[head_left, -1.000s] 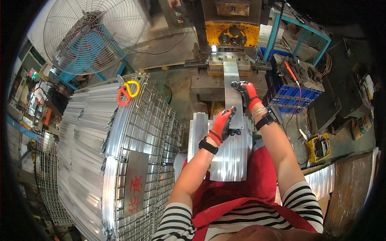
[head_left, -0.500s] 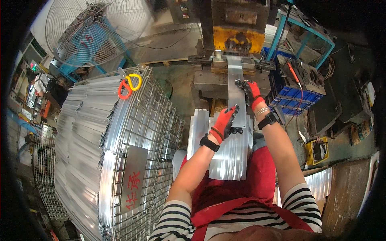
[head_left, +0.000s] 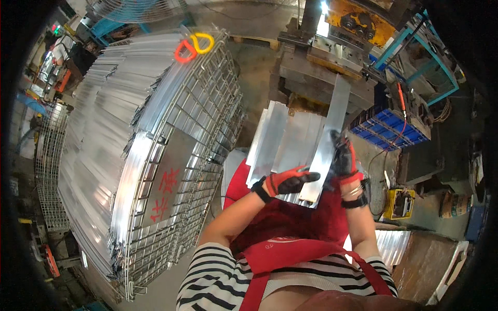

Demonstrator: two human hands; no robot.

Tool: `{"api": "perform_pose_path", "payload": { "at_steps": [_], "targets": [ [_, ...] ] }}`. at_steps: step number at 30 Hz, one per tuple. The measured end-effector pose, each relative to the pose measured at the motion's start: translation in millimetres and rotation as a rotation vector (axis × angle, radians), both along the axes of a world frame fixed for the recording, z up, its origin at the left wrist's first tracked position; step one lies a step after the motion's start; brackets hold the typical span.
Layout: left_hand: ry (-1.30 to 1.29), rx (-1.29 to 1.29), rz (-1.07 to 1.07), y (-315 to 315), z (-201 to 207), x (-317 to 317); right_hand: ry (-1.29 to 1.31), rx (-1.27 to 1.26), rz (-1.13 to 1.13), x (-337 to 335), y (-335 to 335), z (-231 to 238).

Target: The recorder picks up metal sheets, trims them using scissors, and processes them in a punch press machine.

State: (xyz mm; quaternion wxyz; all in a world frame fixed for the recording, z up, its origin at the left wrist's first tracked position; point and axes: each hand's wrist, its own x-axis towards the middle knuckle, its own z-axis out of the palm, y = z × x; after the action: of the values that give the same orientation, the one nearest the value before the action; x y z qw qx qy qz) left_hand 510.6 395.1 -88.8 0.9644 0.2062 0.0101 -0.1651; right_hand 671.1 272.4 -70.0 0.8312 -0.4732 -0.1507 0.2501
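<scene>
A long, flat silvery metal strip slants over my lap, its far end towards the press and its near end above my apron. My right hand, in a red and black glove, grips the strip at its right edge. My left hand, gloved the same way, has its fingers stretched out towards the strip's left edge, fingertips at or just touching it. Beneath and left of the strip, a stack of similar metal strips rests across my lap; my left hand lies over its near end.
Ahead stands a press with a yellow part. A wire cage full of metal strips fills the left, with red and yellow handles on its top edge. To the right are a blue crate and a small yellow bin.
The strip has come back from the press towards me and tilted to the right. My left hand has loosened from its near end. The view has turned and shifted.
</scene>
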Motion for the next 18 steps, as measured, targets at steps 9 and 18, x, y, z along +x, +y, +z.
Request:
{"api": "perform_pose_path", "payload": {
  "at_steps": [9, 18],
  "targets": [
    [0.091, 1.67, 0.017, -9, 45, -48, -0.081, -0.221, 0.189, -51, -50, -2],
    [0.406, 2.348, 0.27, 27, -29, -56, -0.472, -0.431, -0.008, -55, -100, -7]
  ]
}}
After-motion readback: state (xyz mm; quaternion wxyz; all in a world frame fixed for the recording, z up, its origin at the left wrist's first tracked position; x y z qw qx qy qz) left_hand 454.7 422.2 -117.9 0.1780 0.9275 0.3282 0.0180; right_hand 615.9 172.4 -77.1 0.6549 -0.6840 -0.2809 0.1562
